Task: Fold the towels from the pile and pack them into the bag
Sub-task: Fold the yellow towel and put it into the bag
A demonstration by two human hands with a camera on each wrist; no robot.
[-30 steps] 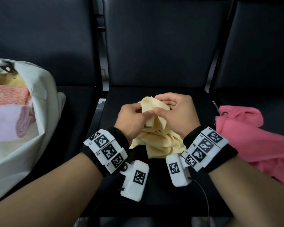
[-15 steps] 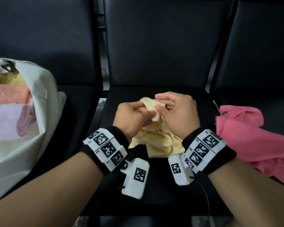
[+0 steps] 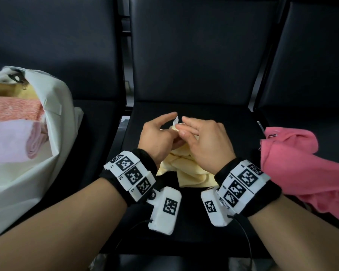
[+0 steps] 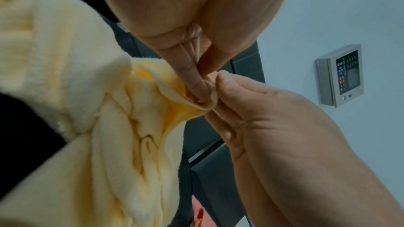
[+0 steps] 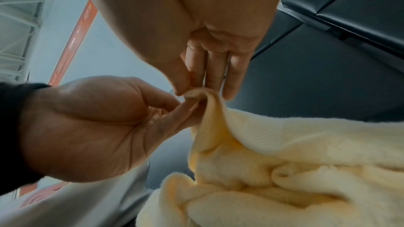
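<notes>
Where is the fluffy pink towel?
In the head view, the crumpled pink towel lies on the black seat at the right, beside the right hand.

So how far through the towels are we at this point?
Partly done. Folded orange and pale pink towels already sit in the white bag on the left seat. In hand: the left hand and right hand both pinch one edge of the yellow towel, which lies crumpled and unfolded on the middle seat. Left: fold and pack it, then the pink towel heaped on the right seat.
</notes>
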